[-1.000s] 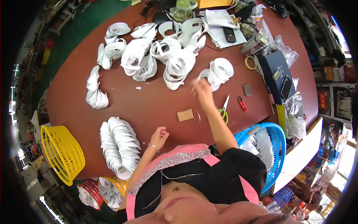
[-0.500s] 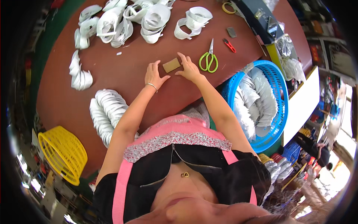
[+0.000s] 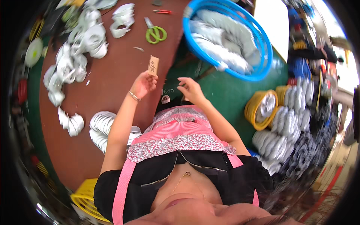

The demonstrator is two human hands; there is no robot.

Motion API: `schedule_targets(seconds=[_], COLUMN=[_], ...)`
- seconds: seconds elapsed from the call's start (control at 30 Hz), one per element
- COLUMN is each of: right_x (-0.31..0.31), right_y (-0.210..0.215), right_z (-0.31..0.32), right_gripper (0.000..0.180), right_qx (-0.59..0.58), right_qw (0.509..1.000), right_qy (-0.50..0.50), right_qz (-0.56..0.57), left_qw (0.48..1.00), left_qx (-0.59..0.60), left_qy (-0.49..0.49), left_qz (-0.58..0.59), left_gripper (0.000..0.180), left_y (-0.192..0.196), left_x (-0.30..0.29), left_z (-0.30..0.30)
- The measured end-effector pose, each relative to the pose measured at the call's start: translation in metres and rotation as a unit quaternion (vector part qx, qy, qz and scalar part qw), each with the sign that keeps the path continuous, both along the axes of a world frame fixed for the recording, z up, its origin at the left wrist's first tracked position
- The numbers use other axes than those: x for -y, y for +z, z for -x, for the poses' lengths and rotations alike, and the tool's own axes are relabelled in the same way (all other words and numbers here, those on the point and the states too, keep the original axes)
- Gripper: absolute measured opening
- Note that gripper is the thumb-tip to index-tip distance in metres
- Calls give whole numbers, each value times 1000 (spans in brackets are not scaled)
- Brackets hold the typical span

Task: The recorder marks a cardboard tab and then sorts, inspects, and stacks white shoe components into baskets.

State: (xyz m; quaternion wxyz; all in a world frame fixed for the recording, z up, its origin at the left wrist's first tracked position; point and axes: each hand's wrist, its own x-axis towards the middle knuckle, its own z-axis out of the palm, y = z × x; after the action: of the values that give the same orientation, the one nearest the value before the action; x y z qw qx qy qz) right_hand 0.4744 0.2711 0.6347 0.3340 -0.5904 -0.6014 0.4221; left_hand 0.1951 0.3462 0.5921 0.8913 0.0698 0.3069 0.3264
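Note:
My left hand grips a small piece of brown cardboard by its lower end. Dark handwriting shows on the face of the card, which is held up over the right edge of the reddish-brown table. Off to the right, my right hand is empty, fingers apart and slightly curled, above the green floor. Beyond the card lie scissors with green handles, and past those red thread snips.
Curled white pieces spread along the table's left and far side. Nested white stacks sit by my left forearm. A blue basket holds white stacks. Yellow rings and wrapped bundles stand right. A yellow basket is lower left.
The cardboard lay on the table between my hands; now my left hand has it lifted, its written face showing. My right hand has moved off the table. The view has turned rightward.

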Motion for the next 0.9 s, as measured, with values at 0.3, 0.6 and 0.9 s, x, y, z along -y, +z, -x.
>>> schedule_targets(seconds=[0.3,0.6,0.9], right_x=[133,353,581], right_y=[109,84,63], right_z=[-122,-200,-245], right_gripper=[68,48,44], right_qx=[208,368,342], right_qw=[949,870,769], right_qy=[-99,-240,-530], right_qz=[-214,-224,-104], left_qw=[904,756,530], left_qx=[183,60,0], left_qy=[-380,-651,-847], left_qz=[60,43,-33], left_gripper=[51,43,57], left_y=[51,67,38], left_x=[89,193,374], left_z=[-194,-349,-560])
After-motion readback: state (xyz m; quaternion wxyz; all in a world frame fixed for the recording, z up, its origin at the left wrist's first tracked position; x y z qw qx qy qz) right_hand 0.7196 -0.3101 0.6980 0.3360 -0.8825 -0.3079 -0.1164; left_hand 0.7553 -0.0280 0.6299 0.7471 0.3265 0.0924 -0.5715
